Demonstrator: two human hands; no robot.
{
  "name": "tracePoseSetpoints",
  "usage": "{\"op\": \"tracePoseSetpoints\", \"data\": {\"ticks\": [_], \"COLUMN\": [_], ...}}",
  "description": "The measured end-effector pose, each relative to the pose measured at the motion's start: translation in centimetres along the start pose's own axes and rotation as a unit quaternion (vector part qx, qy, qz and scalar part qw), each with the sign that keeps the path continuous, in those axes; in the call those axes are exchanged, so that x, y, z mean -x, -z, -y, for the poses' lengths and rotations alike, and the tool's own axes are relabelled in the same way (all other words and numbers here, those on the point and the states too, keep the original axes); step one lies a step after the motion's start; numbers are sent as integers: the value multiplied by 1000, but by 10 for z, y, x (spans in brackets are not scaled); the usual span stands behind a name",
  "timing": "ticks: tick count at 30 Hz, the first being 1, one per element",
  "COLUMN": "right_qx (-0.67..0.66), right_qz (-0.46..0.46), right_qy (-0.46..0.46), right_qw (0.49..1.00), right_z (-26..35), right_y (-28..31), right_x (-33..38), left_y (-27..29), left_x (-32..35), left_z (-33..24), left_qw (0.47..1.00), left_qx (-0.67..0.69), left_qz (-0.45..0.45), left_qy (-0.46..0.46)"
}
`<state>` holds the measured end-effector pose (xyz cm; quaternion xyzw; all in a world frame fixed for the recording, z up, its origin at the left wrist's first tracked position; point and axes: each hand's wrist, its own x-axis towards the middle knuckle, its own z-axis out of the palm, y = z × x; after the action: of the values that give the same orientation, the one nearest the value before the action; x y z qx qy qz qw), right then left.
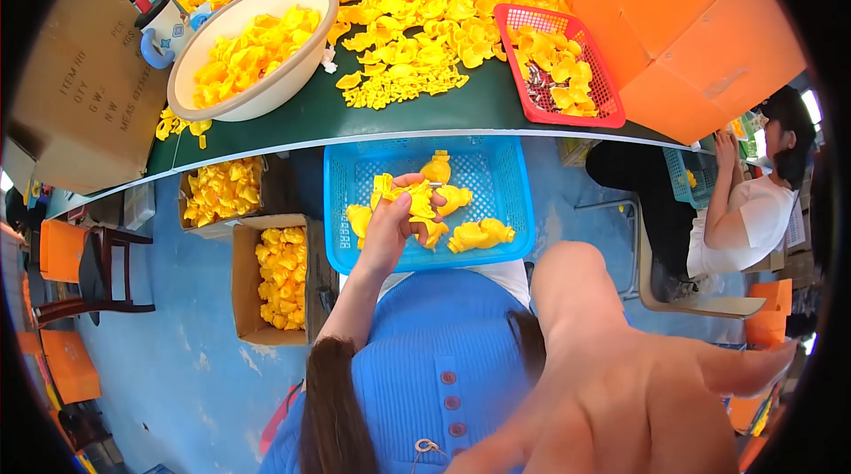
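Note:
My left hand is closed round a yellow plastic part above a blue plastic basket on my lap. Its exact shape is partly hidden by the fingers, and a small metallic piece shows beside them. In the basket lie several yellow plastic figures, one of them near the far side. Raised close to the camera, my right hand looks large, with its fingers spread and nothing visible in it.
On the green table stand a cream bowl, a red basket and heaps of yellow parts. Cardboard boxes of yellow pieces sit on the floor at left. Another person sits at right.

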<state>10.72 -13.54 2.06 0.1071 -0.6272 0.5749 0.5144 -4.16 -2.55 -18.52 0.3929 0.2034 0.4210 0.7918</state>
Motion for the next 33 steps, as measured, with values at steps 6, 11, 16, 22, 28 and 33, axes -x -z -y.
{"op": "tracePoseSetpoints", "data": {"ticks": [6,11,16,22,28,33], "right_qx": [24,78,168,360,530,675], "right_qz": [5,-11,-24,-65,-118,-155], "right_qy": [-12,-43,-59,-61,-63,-145], "right_qw": [1000,996,984,929,838,706], "right_z": [-2,-5,-5,-7,-26,-72], "right_y": [1,4,9,22,48,81], "right_x": [-1,-5,-8,-10,4,32], "left_y": [2,5,3,1,-5,-11], "left_x": [-1,-2,-1,-1,7,12], "left_z": [1,0,-2,-5,-18,-27], "left_qw": [1000,1000,999,998,995,992], "left_qx": [2,20,35,59,67,47], "left_qz": [16,16,27,20,-12,28], "left_qy": [-4,3,-1,-7,-75,-114]}}
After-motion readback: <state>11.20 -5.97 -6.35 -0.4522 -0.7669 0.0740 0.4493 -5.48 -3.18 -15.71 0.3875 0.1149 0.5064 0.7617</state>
